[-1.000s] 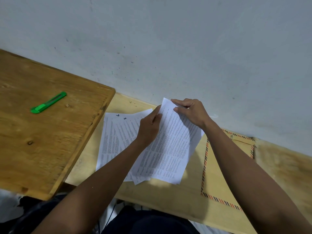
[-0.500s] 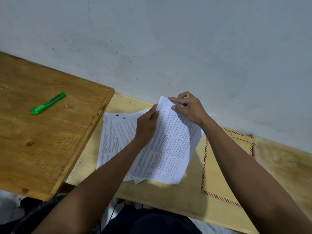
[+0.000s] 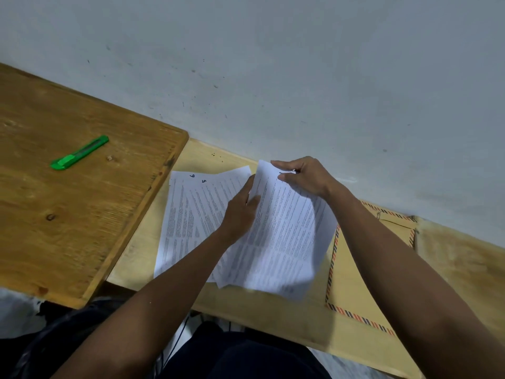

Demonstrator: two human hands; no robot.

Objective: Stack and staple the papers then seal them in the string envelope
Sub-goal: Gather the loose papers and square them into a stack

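A sheaf of printed white papers [image 3: 284, 236] is lifted off the pale desk, tilted toward the right. My right hand [image 3: 306, 176] pinches its top edge. My left hand [image 3: 240, 212] grips its left edge, thumb on top. Two more printed sheets [image 3: 188, 214], with handwritten numbers near their top, lie fanned flat on the desk to the left, partly under my left arm. The brown envelope [image 3: 352, 277] with a striped red-and-blue border lies flat at the right, partly covered by the papers and my right forearm. No stapler is in view.
A darker wooden board [image 3: 68, 214] sits raised at the left with a green utility knife [image 3: 79, 152] on it. The grey wall runs close behind the pale desk [image 3: 147, 242]. My lap is below the desk's front edge.
Both hands have kept their hold on the sheaf. It has shifted only slightly, and my right fingers have adjusted at its top edge.
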